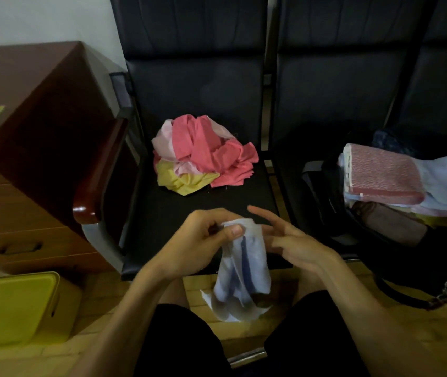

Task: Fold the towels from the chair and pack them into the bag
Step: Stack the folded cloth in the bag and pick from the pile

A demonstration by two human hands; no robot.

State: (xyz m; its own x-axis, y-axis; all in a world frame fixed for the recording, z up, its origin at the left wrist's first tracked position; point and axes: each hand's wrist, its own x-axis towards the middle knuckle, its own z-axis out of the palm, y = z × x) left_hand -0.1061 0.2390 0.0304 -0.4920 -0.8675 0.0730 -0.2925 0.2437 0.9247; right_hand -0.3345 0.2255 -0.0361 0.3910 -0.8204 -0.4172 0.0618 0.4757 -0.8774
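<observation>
Towel [244,270]: hanging in front of the chair's [168,219] front edge, above the floor, its long axis running straight down from the gripped top.
Left hand [203,238]: pinching the towel's top edge between thumb and curled fingers, over the chair's front edge.
Right hand [290,238]: lying open, fingers straight and spread, just right of the towel's top; whether it is touching the cloth I cannot tell.
Deciding relation: the loose length is hanging below both hands, and the free right hand is sitting nearer its open side, so it is probably taking the next grip.
Pile [203,153]: unfolded pink and yellow towels are sitting mid-seat on the chair, beyond both hands.
Bag [323,191]: standing open right of the chair, nearer the right hand, with a folded stack [382,175] resting at its mouth.
</observation>
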